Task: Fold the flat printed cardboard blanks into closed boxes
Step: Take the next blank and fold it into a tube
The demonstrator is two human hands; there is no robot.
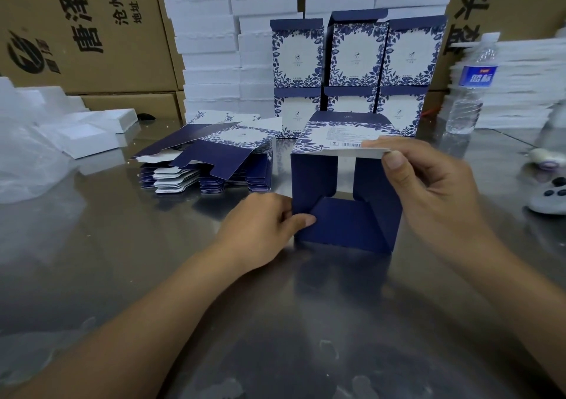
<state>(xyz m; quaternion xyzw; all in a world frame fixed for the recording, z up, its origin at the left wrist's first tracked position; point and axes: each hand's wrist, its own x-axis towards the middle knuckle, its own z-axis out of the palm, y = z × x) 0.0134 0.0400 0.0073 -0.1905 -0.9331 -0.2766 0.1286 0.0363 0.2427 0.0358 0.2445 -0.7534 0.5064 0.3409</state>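
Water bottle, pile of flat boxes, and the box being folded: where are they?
water bottle [477, 75], head view, on its blue label.
pile of flat boxes [214, 158], head view, on the top blank's dark blue flap.
box being folded [340, 224], head view, on its lower dark blue flap.

Bare tabletop [92, 245] at mid-left and lower centre of frame. Half-folded box [343, 224] blocks centre. Stack of flat blanks [214, 166] left of it, narrow gap between. Finished boxes [355, 61] wall off upper centre. Water bottle [471, 83] upright upper right; white controller [548, 196] at right edge. Plastic bag [27, 159], foam trays [88, 129] crowd left edge.
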